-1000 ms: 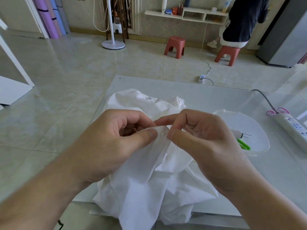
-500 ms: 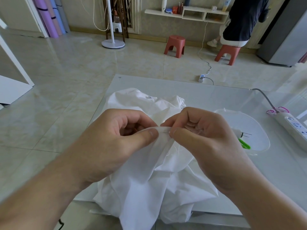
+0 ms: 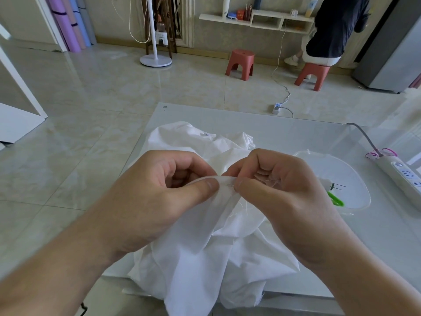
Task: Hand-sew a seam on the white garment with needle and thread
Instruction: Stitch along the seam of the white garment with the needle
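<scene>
Two hands meet over the white garment (image 3: 196, 258) heaped on the glass table (image 3: 307, 133). Left hand (image 3: 159, 197) pinches a folded edge between thumb and forefinger; right hand (image 3: 284, 197) pinches the needle (image 3: 270, 180) entering that fold. Farther right: plastic container (image 3: 355, 179), power strip (image 3: 403, 176).
</scene>
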The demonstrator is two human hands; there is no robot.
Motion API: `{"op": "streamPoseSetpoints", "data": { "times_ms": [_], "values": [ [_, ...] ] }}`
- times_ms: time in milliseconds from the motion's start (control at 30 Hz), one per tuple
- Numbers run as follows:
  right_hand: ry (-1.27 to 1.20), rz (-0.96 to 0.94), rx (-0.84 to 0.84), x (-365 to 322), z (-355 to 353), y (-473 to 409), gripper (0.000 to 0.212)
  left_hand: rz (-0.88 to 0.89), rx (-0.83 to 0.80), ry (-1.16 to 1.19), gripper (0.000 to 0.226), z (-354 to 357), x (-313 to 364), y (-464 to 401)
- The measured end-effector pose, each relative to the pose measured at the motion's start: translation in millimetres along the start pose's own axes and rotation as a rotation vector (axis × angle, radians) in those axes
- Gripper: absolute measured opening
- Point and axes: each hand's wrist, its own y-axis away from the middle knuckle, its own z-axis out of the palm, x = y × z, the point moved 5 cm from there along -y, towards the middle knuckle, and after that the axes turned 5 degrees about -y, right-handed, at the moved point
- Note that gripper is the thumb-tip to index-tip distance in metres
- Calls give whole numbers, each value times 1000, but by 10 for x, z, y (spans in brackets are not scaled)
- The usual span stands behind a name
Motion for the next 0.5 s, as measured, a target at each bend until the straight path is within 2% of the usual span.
{"op": "streamPoseSetpoints", "data": {
  "times_ms": [500],
  "values": [
    [-11, 9, 13, -6, -34, -2, 13, 6, 8, -18, 17, -5, 15, 2]
  ]
}}
